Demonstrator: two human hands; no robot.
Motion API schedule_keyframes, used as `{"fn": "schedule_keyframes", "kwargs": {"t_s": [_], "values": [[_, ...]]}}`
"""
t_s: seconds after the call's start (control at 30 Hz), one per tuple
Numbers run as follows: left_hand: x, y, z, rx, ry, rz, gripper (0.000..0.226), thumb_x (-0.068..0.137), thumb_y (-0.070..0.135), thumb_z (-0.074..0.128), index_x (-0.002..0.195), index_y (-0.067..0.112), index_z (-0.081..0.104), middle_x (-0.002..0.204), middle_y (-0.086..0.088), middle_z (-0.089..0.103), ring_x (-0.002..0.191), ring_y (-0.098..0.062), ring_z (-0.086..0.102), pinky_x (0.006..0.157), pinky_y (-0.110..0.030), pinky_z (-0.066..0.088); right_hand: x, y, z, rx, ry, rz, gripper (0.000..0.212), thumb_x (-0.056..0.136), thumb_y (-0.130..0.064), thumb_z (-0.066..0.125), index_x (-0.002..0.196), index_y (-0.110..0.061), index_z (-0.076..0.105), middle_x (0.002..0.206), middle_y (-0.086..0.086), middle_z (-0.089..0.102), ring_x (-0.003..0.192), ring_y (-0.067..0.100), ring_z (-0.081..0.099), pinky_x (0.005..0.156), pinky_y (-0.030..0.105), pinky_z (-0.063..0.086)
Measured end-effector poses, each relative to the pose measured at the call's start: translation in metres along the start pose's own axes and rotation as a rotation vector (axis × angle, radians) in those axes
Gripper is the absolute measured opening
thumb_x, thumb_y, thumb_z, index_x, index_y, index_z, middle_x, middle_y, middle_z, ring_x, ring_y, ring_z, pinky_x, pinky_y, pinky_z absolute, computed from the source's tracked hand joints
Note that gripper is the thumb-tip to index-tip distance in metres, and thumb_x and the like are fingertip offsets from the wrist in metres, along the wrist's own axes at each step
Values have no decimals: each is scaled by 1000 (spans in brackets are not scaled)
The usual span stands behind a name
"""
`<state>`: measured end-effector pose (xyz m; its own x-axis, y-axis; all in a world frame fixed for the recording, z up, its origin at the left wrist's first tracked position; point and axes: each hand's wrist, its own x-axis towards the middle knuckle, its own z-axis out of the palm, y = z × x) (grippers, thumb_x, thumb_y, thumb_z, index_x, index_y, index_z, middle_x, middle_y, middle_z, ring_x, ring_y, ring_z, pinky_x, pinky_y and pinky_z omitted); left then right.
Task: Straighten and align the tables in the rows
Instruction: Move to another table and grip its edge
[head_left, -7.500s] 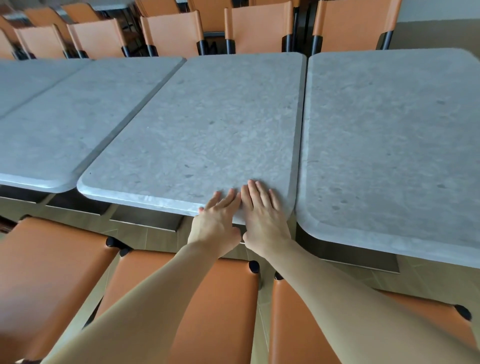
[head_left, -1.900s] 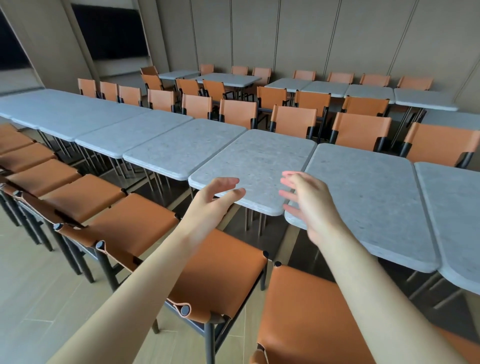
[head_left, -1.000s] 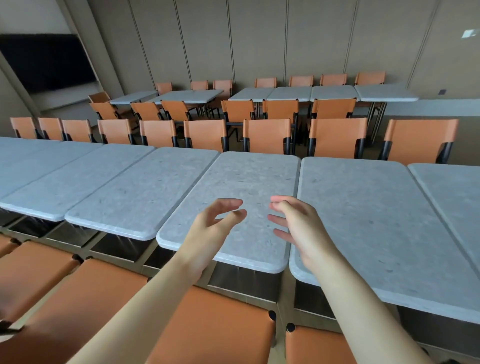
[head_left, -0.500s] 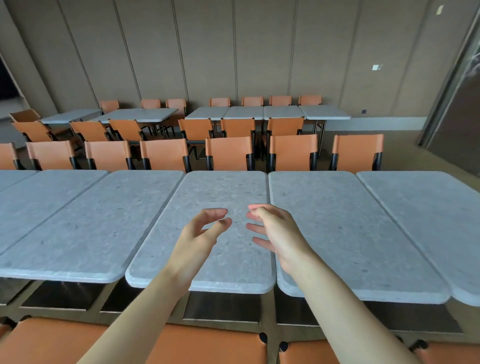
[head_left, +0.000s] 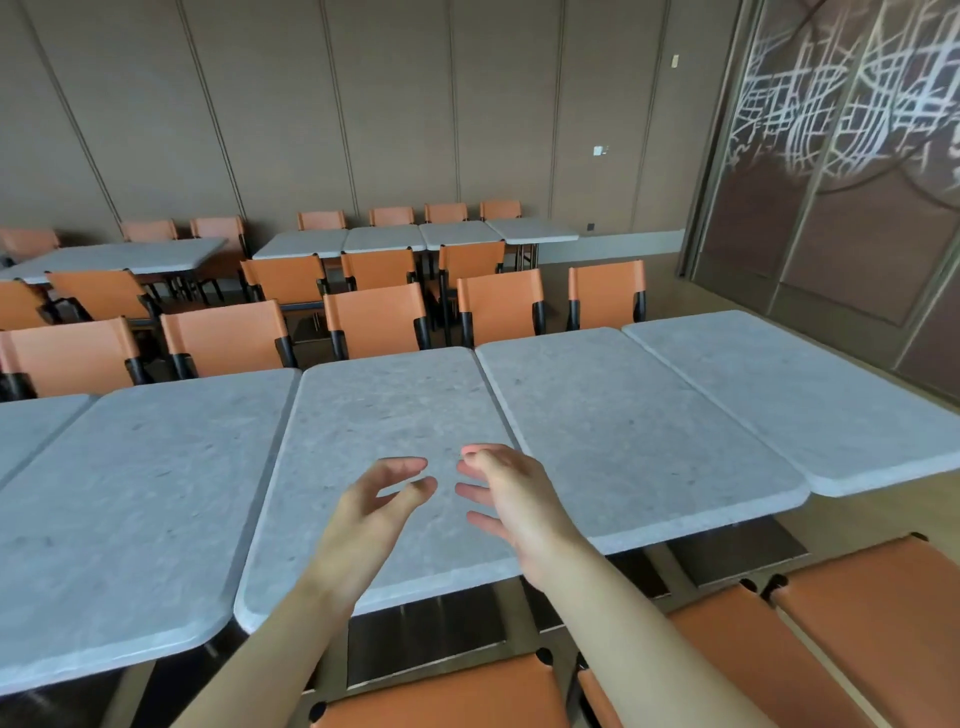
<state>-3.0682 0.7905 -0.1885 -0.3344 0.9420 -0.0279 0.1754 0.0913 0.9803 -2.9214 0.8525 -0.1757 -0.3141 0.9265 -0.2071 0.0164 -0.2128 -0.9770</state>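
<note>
A row of grey stone-topped tables runs across the middle of the frame, long sides close together. Over the centre table (head_left: 384, 441) both hands hover with loosely spread fingers, holding nothing: the left hand (head_left: 371, 512) and the right hand (head_left: 511, 501) face each other, fingertips near but apart. Orange chairs (head_left: 376, 319) line the far side of the row, orange seats (head_left: 779, 649) fill the lower right, and a second row of tables (head_left: 384, 239) stands before the brown panelled wall (head_left: 395, 104) at the top

Head camera looks forward and down over the near tables (head_left: 395, 441).
</note>
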Motion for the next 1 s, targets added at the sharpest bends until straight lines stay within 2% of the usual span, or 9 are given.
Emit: {"fn": "schedule_keyframes", "kwargs": {"t_s": [0.3, 0.4, 0.47, 0.63, 0.77, 0.83, 0.93, 0.97, 1.0], "values": [[18, -66, -16, -36, -8, -143, 42, 69, 53, 68, 108, 36, 71, 119, 19, 66, 117, -4, 59, 110, -42, 43, 21, 43, 21, -33, 49, 90, 11, 102, -33, 52, 108, -32, 62, 124, -5, 65, 111, 11, 65, 99, 34, 53], [30, -89, -7, -15, -19, -172, 25, 86, 40, 75, 108, 32, 70, 120, 14, 66, 112, -2, 59, 104, -37, 45, 38, 61, 23, -17, 63, 124, 9, 102, -31, 53, 102, -33, 62, 121, -5, 66, 108, 10, 65, 93, 30, 54], [41, -104, -2, -11, -20, -195, 15, 93, 30, 70, 108, 30, 70, 119, 13, 66, 109, -1, 59, 100, -36, 45, 54, 73, 25, -11, 67, 144, 9, 101, -31, 54, 100, -34, 62, 120, -6, 66, 107, 10, 65, 90, 29, 54], [78, -137, 7, -1, 12, -237, 27, 82, 39, 78, 105, 29, 70, 114, 13, 67, 105, -5, 61, 89, -35, 46, 104, 106, 30, -34, 83, 202, 8, 100, -33, 58, 107, -31, 61, 120, -6, 65, 107, 10, 65, 86, 25, 55], [118, -179, 11, 59, 56, -260, 15, 90, 21, 74, 103, 27, 69, 113, 10, 68, 100, -4, 63, 85, -32, 42, 149, 142, 34, -81, 98, 271, 26, 95, -37, 62, 119, -26, 59, 118, -5, 63, 107, 10, 62, 92, 28, 54], [138, -205, 15, 130, 76, -281, 17, 89, 19, 75, 101, 27, 69, 114, 5, 69, 101, -14, 66, 89, -32, 40, 168, 164, 35, -143, 109, 257, 36, 91, -38, 65, 123, -24, 58, 120, -4, 63, 107, 10, 60, 93, 27, 52], [163, -246, 21, 305, 108, -294, 22, 85, 16, 78, 102, 26, 68, 121, -6, 64, 115, -30, 62, 93, -36, 40, 191, 196, 34, -396, 84, 161, 41, 92, -37, 61, 130, -25, 52, 131, -4, 54, 102, 4, 55, 83, 12, 45], [170, -260, 22, 374, 125, -282, 27, 84, 15, 80, 105, 27, 68, 126, -8, 62, 120, -34, 59, 95, -38, 40, 198, 208, 33, -501, 51, 106, 42, 93, -35, 59, 133, -25, 49, 134, -5, 48, 105, 3, 53, 85, 11, 44], [177, -275, 22, 442, 142, -263, 33, 82, 16, 81, 110, 28, 68, 134, -10, 59, 125, -36, 55, 100, -42, 40, 204, 221, 31, -608, 8, 45, 46, 93, -34, 58, 136, -25, 46, 139, -4, 42, 115, 6, 49, 94, 15, 44]]}}
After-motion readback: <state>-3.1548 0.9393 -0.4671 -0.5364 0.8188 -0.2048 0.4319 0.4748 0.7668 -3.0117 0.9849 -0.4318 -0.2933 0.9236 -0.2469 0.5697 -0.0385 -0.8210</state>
